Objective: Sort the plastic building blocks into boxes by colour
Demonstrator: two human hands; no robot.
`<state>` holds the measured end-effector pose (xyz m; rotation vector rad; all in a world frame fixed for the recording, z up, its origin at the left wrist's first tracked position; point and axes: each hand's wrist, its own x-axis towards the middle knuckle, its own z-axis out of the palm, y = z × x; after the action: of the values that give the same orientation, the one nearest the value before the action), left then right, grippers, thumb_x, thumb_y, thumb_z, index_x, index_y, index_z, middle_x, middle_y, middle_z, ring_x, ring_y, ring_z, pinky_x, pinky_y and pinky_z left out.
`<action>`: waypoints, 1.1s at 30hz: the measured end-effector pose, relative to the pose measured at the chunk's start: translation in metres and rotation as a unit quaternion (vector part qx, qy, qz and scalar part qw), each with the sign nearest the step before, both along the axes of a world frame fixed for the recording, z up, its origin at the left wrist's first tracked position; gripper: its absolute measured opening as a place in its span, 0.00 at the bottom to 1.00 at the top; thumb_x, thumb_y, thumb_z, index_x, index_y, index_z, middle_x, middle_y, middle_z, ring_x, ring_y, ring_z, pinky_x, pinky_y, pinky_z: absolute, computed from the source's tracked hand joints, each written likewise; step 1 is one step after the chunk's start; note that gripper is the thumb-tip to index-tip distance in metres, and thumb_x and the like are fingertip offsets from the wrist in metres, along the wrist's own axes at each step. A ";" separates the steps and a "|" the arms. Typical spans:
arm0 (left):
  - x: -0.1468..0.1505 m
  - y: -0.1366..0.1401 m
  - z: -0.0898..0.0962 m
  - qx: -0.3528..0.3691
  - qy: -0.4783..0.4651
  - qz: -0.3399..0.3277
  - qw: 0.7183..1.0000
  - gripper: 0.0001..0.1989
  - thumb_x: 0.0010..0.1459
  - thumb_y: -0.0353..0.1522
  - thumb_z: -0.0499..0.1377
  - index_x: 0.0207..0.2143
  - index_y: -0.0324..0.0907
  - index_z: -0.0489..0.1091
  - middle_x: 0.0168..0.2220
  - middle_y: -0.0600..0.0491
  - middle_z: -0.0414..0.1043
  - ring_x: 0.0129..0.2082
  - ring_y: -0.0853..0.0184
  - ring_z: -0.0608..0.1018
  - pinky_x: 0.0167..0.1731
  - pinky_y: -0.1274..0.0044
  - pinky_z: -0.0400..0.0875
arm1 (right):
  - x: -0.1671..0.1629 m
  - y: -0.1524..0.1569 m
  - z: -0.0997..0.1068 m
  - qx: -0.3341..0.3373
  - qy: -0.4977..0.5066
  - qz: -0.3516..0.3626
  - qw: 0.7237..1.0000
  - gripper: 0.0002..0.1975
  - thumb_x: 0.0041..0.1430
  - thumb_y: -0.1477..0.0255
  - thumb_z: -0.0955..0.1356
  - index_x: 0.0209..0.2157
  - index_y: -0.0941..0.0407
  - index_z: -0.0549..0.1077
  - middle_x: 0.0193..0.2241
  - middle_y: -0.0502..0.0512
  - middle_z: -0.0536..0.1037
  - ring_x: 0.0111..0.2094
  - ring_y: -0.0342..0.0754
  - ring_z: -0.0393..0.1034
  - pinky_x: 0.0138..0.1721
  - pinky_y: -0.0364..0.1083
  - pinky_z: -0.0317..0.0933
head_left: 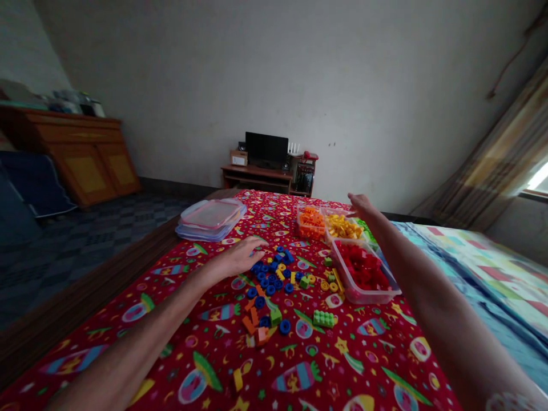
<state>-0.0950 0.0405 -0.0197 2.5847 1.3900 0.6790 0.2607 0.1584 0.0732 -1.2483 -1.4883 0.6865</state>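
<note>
My left hand reaches in from the left, fingers stretched and apart, at the edge of a pile of blue toy wheels and bricks. My right hand hangs above the far side of the box of yellow bricks, its fingers apart and nothing visible in them. Below my right forearm stands a clear box of red bricks. Orange bricks, a green brick and yellow wheels lie loose on the red patterned cloth.
A box of orange bricks stands beside the yellow one; green bricks show partly behind my right arm. Stacked plastic lids lie at the left. Against the wall are a monitor and a wooden cabinet. A bed is at the right.
</note>
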 end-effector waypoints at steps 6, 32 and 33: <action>-0.006 -0.004 -0.002 -0.098 0.093 -0.013 0.991 0.20 0.58 0.36 0.52 0.51 0.41 0.70 0.50 0.47 0.73 0.49 0.62 0.75 0.50 0.74 0.67 | -0.021 -0.038 0.006 -0.095 0.095 -0.028 0.991 0.05 0.61 0.78 0.62 0.31 0.61 0.68 0.21 0.53 0.71 0.22 0.40 0.68 0.27 0.41 0.68; 0.008 -0.005 -0.002 -0.135 0.180 -0.043 0.973 0.16 0.52 0.31 0.58 0.45 0.41 0.73 0.42 0.48 0.73 0.44 0.61 0.74 0.44 0.76 0.68 | -0.142 -0.161 -0.098 0.148 -0.421 0.283 0.849 0.12 0.55 0.79 0.65 0.40 0.59 0.76 0.38 0.60 0.78 0.37 0.46 0.69 0.37 0.42 0.60; 0.009 -0.007 0.000 -0.142 0.180 -0.051 0.972 0.17 0.52 0.32 0.59 0.46 0.42 0.72 0.42 0.48 0.72 0.44 0.61 0.74 0.44 0.76 0.68 | -0.141 -0.162 -0.101 0.165 -0.424 0.291 0.842 0.12 0.55 0.79 0.66 0.41 0.58 0.75 0.40 0.60 0.77 0.40 0.46 0.69 0.39 0.43 0.60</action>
<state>-0.0864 0.0336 -0.0196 2.6039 1.3121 -0.0120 0.1195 -0.0034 -0.0275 -0.8315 -2.6602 0.1934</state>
